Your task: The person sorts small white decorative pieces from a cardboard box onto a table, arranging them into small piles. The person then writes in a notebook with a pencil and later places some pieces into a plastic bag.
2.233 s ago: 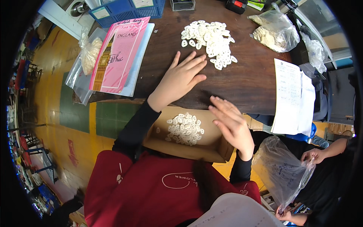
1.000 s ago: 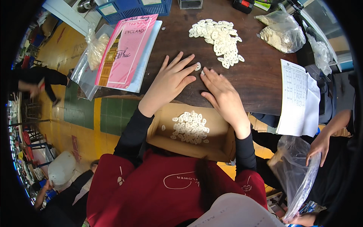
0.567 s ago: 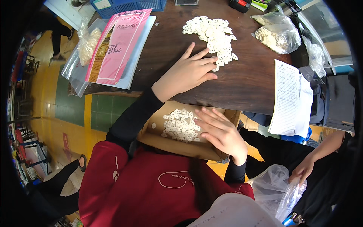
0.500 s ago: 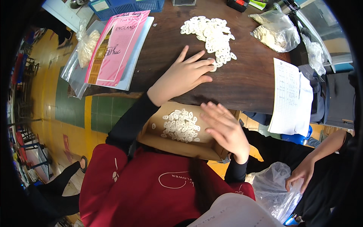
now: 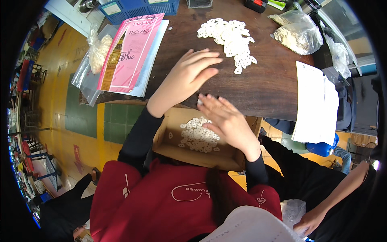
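Note:
Small white oval pieces with holes lie in a pile (image 5: 231,38) on the dark wooden table (image 5: 266,90). More such pieces (image 5: 199,137) rest in an open cardboard box (image 5: 181,156) below the table's near edge, against my body. Over the table, just left of the pile's near end, my left hand (image 5: 186,76) is open, fingers stretched and holding nothing visible. My right hand (image 5: 229,125) is also open, fingers extended flat over the box, fingertips at the table edge. One white piece (image 5: 200,102) shows at its fingertips; whether it touches them I cannot tell.
A pink booklet (image 5: 131,56) and a tied bag of pale pieces (image 5: 98,52) lie at left. Behind stands a blue crate (image 5: 137,10). Another filled bag (image 5: 296,36) and paper sheets (image 5: 314,105) are at right. A co-worker's hand (image 5: 308,222) holds a clear bag at lower right.
My left hand has drawn back left from the pile. My right hand has moved left and up toward the table edge. The co-worker's hand and clear bag have shifted lower.

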`<move>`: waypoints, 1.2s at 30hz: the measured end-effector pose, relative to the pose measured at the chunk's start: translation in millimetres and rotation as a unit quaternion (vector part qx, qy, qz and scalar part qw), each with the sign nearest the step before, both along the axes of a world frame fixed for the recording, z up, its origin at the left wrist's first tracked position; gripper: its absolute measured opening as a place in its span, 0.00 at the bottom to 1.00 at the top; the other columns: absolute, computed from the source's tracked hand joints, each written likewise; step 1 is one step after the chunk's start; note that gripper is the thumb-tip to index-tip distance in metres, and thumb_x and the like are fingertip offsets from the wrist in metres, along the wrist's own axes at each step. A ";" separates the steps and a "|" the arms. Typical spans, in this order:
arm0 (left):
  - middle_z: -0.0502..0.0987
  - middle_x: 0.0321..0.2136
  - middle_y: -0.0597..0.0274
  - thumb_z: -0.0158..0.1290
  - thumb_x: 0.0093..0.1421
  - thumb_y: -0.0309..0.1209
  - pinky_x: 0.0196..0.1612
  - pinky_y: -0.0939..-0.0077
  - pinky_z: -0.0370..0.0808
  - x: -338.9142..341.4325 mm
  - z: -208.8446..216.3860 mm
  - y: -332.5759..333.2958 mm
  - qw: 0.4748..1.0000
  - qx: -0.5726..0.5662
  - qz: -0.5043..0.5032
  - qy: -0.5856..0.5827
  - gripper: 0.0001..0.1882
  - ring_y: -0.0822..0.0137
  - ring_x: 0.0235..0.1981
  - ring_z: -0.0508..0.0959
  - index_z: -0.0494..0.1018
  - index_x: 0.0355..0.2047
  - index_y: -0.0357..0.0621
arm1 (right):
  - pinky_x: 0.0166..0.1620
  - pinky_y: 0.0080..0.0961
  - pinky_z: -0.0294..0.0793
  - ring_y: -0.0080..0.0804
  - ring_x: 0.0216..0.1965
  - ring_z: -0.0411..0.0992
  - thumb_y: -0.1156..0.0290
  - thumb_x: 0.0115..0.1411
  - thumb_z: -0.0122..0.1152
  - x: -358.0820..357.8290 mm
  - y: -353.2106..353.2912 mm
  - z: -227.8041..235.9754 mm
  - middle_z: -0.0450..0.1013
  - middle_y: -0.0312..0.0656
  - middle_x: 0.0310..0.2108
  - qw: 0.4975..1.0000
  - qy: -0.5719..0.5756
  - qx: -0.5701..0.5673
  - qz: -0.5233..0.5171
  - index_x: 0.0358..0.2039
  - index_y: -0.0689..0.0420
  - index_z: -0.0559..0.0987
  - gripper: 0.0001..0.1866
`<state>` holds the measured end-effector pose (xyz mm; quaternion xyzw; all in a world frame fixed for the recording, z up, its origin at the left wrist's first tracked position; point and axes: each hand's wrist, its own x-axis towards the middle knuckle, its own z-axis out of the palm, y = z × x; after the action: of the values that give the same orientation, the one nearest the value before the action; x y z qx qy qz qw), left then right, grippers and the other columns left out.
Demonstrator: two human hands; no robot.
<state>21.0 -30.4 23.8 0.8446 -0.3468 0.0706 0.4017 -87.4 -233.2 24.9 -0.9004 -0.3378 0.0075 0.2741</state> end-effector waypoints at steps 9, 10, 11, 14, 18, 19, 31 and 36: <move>0.61 0.73 0.60 0.52 0.71 0.47 0.74 0.45 0.54 16.0 -38.3 -73.7 0.984 0.137 -0.051 -0.100 0.27 0.53 0.74 0.58 0.70 0.66 0.51 | 0.71 0.49 0.65 0.43 0.62 0.74 0.62 0.67 0.63 -30.7 -40.9 17.0 0.78 0.48 0.57 0.989 0.096 0.110 0.033 0.59 0.57 0.80 0.23; 0.61 0.73 0.61 0.52 0.70 0.47 0.74 0.44 0.54 10.5 -39.3 -67.6 0.986 0.130 -0.060 -0.090 0.28 0.53 0.75 0.57 0.70 0.66 0.52 | 0.70 0.51 0.65 0.43 0.62 0.74 0.62 0.66 0.63 -29.5 -47.0 18.4 0.78 0.47 0.57 0.987 0.080 0.137 0.012 0.58 0.57 0.81 0.22; 0.61 0.73 0.63 0.52 0.70 0.48 0.75 0.44 0.53 4.4 -39.1 -60.0 0.986 0.138 -0.072 -0.066 0.28 0.54 0.75 0.57 0.70 0.67 0.53 | 0.70 0.50 0.66 0.44 0.62 0.74 0.65 0.66 0.63 -28.4 -53.7 21.1 0.78 0.48 0.57 0.989 0.070 0.128 -0.012 0.57 0.58 0.81 0.21; 0.63 0.72 0.65 0.54 0.69 0.45 0.75 0.43 0.51 -13.6 -32.3 -33.0 0.983 0.143 -0.107 -0.038 0.27 0.56 0.75 0.56 0.70 0.66 0.54 | 0.67 0.47 0.68 0.47 0.61 0.74 0.73 0.66 0.61 -18.3 -64.3 24.9 0.78 0.50 0.58 0.985 0.055 0.137 -0.085 0.56 0.61 0.82 0.18; 0.64 0.72 0.65 0.55 0.69 0.43 0.75 0.41 0.50 -28.9 -20.0 -5.6 0.984 0.135 -0.117 0.012 0.27 0.51 0.75 0.57 0.71 0.66 0.55 | 0.66 0.41 0.68 0.50 0.65 0.71 0.78 0.64 0.61 9.0 -56.6 16.5 0.75 0.52 0.62 0.979 0.009 0.128 -0.156 0.56 0.63 0.81 0.19; 0.64 0.72 0.66 0.55 0.69 0.42 0.75 0.41 0.50 -30.1 -17.9 -0.5 0.986 0.119 -0.114 0.015 0.26 0.50 0.75 0.57 0.71 0.66 0.55 | 0.67 0.42 0.67 0.50 0.66 0.70 0.76 0.64 0.62 14.9 -52.6 12.9 0.74 0.50 0.63 0.981 -0.004 0.119 -0.152 0.57 0.61 0.80 0.20; 0.66 0.70 0.60 0.55 0.69 0.37 0.75 0.42 0.51 -25.5 -19.4 11.1 0.996 0.077 -0.033 0.014 0.18 0.47 0.74 0.59 0.79 0.58 0.50 | 0.71 0.47 0.61 0.45 0.70 0.65 0.66 0.65 0.64 10.9 -57.5 0.0 0.69 0.45 0.68 0.987 -0.024 -0.016 -0.161 0.62 0.54 0.77 0.25; 0.65 0.71 0.60 0.53 0.71 0.37 0.76 0.42 0.48 -21.6 -18.0 2.0 0.997 0.070 -0.020 0.015 0.19 0.48 0.75 0.56 0.77 0.61 0.53 | 0.72 0.46 0.60 0.41 0.71 0.64 0.63 0.63 0.66 8.8 -46.9 -1.1 0.67 0.44 0.70 0.982 -0.051 -0.071 -0.166 0.65 0.53 0.75 0.29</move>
<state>-0.5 -28.3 5.9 0.8646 -0.3617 0.0257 0.3478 -78.6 -280.1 23.7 -0.9603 -0.1961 -0.0602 0.1893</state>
